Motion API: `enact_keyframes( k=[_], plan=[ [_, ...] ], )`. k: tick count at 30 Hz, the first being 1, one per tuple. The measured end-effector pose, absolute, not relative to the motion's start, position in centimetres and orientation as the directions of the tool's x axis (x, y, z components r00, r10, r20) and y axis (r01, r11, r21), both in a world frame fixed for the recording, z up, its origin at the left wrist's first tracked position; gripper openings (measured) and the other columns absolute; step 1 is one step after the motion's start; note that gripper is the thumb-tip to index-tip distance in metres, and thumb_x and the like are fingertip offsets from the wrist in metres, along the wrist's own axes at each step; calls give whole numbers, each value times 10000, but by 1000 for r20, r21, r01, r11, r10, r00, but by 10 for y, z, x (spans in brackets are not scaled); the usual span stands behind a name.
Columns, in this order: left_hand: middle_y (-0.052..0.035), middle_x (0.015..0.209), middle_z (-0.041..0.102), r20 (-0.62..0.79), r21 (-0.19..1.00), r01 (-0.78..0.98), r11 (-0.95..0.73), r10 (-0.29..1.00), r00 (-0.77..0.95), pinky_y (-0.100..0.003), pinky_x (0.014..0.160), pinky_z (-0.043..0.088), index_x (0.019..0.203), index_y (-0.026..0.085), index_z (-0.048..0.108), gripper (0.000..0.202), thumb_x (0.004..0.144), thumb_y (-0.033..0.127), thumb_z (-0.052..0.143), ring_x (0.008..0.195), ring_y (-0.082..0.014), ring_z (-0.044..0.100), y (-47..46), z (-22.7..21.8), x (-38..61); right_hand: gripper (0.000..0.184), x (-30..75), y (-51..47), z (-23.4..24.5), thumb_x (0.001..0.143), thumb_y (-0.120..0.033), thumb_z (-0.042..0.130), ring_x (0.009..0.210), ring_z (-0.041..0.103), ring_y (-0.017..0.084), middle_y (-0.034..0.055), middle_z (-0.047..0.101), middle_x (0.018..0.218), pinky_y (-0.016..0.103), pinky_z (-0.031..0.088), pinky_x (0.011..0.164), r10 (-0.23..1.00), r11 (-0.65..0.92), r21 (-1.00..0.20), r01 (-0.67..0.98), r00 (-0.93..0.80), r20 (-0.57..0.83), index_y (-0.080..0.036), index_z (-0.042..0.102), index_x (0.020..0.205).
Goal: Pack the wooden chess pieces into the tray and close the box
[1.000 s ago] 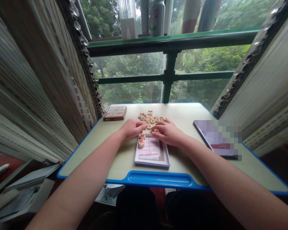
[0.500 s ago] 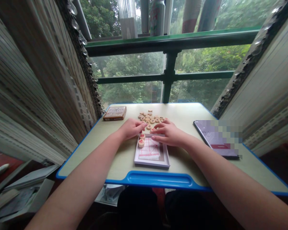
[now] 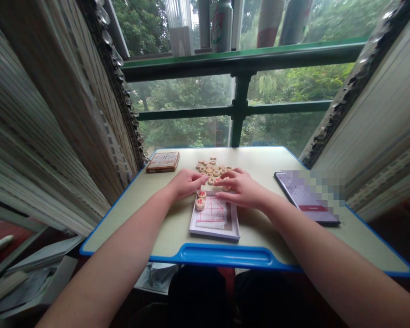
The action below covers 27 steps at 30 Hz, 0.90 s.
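My left hand [image 3: 187, 183] is at the far left corner of a shallow white box [image 3: 214, 235], its fingers curled and thumb against them; whatever they hold is hidden. My right hand [image 3: 239, 187] reaches over the box's far right side with fingers apart, fingertips near a red-marked xiangqi piece [image 3: 217, 179]. Two red-marked pieces, one [image 3: 201, 194] behind the other [image 3: 200, 203], lie along the box's left side. A folded paper with a red grid [image 3: 210, 212] lies inside. Beyond the box, several round wooden xiangqi pieces [image 3: 216, 173] form a loose group.
A brown flat box [image 3: 163, 161] lies at the table's far left. On the right rests a phone or tablet [image 3: 302, 200], partly blurred out. The table [image 3: 130, 218] has a blue rim and a blue front trough [image 3: 227, 256]. Curtains flank both sides; a window railing [image 3: 241, 105] stands behind.
My right fingers have shifted slightly, and the red-marked piece near their tips shows a little farther from the box. My left hand stays almost in place. The view has shifted slightly.
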<state>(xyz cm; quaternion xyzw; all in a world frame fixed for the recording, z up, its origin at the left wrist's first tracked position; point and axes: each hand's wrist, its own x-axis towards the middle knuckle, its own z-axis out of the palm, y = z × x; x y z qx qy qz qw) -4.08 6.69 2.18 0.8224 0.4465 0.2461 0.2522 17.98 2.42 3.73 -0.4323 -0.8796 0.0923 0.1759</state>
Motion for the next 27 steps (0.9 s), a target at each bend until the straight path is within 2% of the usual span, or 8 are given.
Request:
enact_keyframes(
  k=[4, 6, 10, 13, 16, 19, 22, 27],
  plan=[
    [-21, 551, 600, 176, 646, 606, -465, 863, 474, -229, 507, 324, 700, 99, 684, 499, 807, 534, 464, 516, -108, 479, 68, 22, -42, 381, 178, 9, 52, 803, -470, 590, 971, 524, 247, 95, 671, 984, 426, 345, 928, 714, 696, -310, 648, -671, 200, -240, 695, 1087],
    [-6, 523, 565, 173, 625, 622, -472, 861, 479, -229, 484, 285, 676, 98, 671, 500, 812, 529, 455, 495, -96, 435, 68, 21, -42, 292, 176, 2, 57, 818, -411, 586, 934, 535, 235, 87, 681, 945, 396, 374, 871, 686, 720, -309, 621, -704, 182, -242, 726, 1010],
    [18, 499, 502, 179, 590, 642, -490, 855, 487, -232, 469, 232, 674, 94, 660, 475, 819, 494, 449, 478, -80, 375, 68, 21, -40, 206, 174, -5, 61, 822, -331, 591, 917, 545, 215, 77, 683, 987, 384, 367, 869, 659, 744, -315, 589, -724, 204, -233, 751, 906],
    [21, 495, 483, 179, 585, 645, -492, 854, 489, -230, 470, 228, 673, 92, 656, 452, 816, 473, 460, 482, -78, 367, 67, 21, -40, 188, 172, -7, 61, 810, -309, 596, 947, 529, 224, 63, 678, 1020, 391, 369, 880, 653, 740, -338, 581, -741, 156, -241, 754, 884],
    [19, 494, 486, 176, 605, 634, -482, 857, 484, -228, 470, 240, 667, 96, 654, 449, 812, 477, 469, 482, -81, 372, 66, 22, -39, 150, 171, -5, 58, 750, -237, 636, 999, 504, 244, 51, 665, 1038, 392, 378, 890, 665, 727, -342, 595, -734, 137, -251, 756, 839],
    [12, 495, 503, 163, 651, 610, -452, 868, 469, -228, 473, 265, 676, 97, 661, 433, 801, 473, 487, 482, -87, 393, 67, 21, -39, 145, 172, 2, 51, 724, -169, 636, 976, 523, 229, 52, 658, 1017, 387, 381, 904, 691, 718, -305, 626, -693, 204, -236, 744, 795],
    [17, 485, 498, 140, 686, 593, -421, 876, 461, -226, 479, 286, 701, 96, 668, 396, 784, 448, 506, 477, -89, 401, 68, 19, -40, 204, 175, 13, 43, 721, -134, 627, 912, 554, 223, 80, 661, 978, 395, 390, 900, 756, 651, -211, 729, -599, 264, -199, 716, 894],
    [26, 484, 472, 129, 682, 597, -422, 873, 470, -230, 486, 280, 711, 92, 665, 368, 773, 417, 503, 482, -90, 400, 71, 15, -39, 185, 177, 21, 37, 751, -137, 581, 865, 578, 216, 76, 690, 890, 335, 429, 835, 809, 584, -139, 800, -558, 187, -189, 707, 876]
  ],
)
